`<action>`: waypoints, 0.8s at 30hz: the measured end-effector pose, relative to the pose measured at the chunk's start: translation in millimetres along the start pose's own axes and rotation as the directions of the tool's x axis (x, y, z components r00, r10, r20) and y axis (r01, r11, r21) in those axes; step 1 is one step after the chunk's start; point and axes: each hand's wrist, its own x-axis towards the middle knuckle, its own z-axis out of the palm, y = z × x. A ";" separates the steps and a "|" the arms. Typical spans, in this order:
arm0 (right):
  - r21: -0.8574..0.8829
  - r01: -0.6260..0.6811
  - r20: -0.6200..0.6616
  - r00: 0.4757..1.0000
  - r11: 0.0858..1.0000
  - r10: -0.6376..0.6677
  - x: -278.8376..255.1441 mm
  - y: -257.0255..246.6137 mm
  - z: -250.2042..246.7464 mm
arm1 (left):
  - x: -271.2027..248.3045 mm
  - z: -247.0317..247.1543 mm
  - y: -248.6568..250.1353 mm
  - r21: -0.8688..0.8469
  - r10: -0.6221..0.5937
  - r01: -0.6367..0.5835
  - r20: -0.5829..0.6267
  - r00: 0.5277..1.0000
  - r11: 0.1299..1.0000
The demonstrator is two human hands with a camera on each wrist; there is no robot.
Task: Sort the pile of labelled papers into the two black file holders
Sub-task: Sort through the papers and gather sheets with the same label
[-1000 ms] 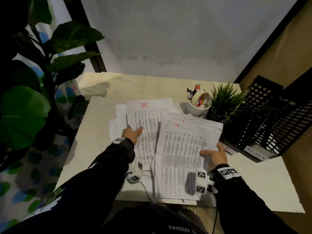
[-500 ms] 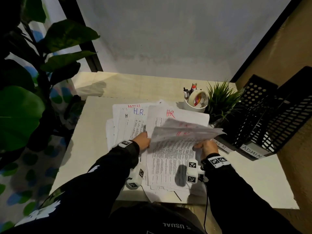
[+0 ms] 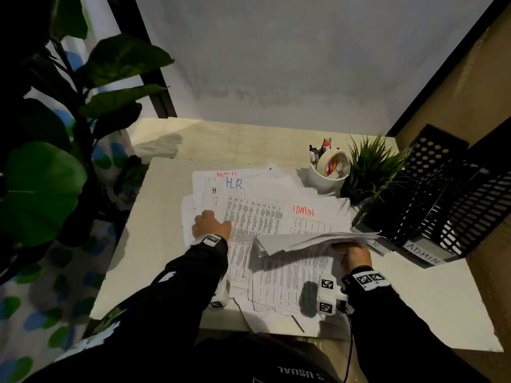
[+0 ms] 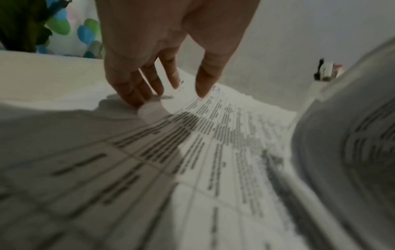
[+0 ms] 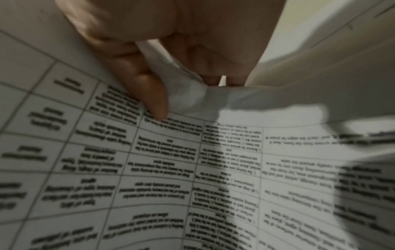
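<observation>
Two hands: left hand (image 3: pixel 210 224) flat on pile (image 3: pixel 254 214); right hand (image 3: pixel 355 255) pinches lifted sheets (image 3: pixel 312 240) (labels hidden).

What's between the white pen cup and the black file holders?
In the head view, a small green potted plant stands between the pen cup and the file holders.

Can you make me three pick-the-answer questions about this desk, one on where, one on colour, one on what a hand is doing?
1. Where is the white cup?
A. left of the small plant
B. inside a holder
C. on the floor

2. What colour is the "H.R." writing?
A. green
B. blue
C. black

3. What is the right hand doing?
A. resting open
B. holding a pen
C. gripping a bundle of papers

Answers: 1 A, the cup stands beside the plant's left side. 2 B, the letters are blue ink. 3 C, its fingers pinch the lifted sheets.
</observation>
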 end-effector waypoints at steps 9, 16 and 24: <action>0.039 -0.104 0.035 0.994 0.994 0.103 38.6 39.9 -3.8 | 10.0 0.7 -28.0 0.004 0.087 -0.088 0.090 0.992 0.996; 0.252 -0.168 0.120 0.983 0.953 0.141 12.0 25.3 4.8 | -10.8 4.4 -25.0 -0.454 0.269 -0.214 0.061 0.961 0.865; 0.417 -0.115 0.090 0.992 0.901 0.085 -1.3 20.2 18.4 | -43.7 27.5 -2.7 -0.556 0.452 -0.218 0.326 0.830 0.802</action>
